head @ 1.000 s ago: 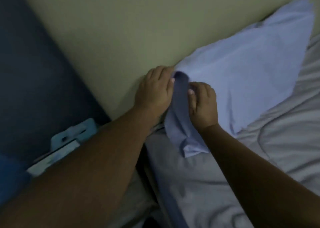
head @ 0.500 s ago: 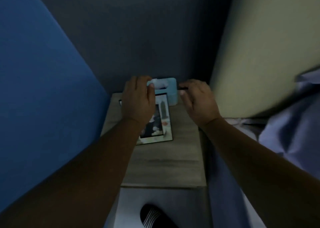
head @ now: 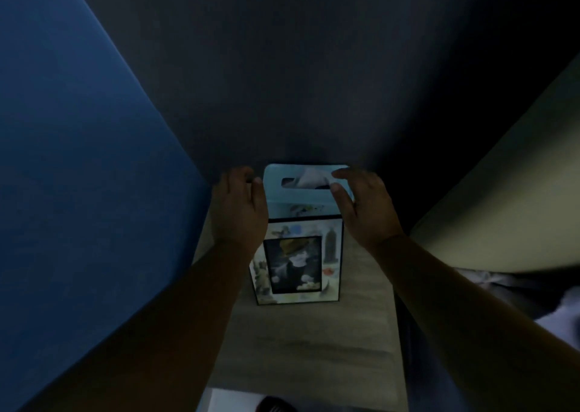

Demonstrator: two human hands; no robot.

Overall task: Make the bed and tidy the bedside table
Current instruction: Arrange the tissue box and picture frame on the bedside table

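Observation:
A light blue tissue box [head: 301, 200] stands at the back of the wooden bedside table [head: 314, 349], against the dark wall, with a white tissue poking from its slot. My left hand [head: 240, 206] holds the box's left side with curled fingers. On the right side my right hand [head: 364, 206] grips it, thumb on top and index finger over the back corner. A picture frame [head: 296, 261] lies flat just in front of the box, between my forearms. Of the bed, only a strip of bedding [head: 561, 324] shows at the right edge.
A blue wall [head: 78, 192] closes off the left side and the beige headboard [head: 508, 217] rises on the right. A dark striped object [head: 276, 405] shows at the bottom edge below the table front.
A second ago both hands were on the pillow on the bed. My view then swung left to the bedside table, and the tissue box now sits square against the wall with both hands on its sides.

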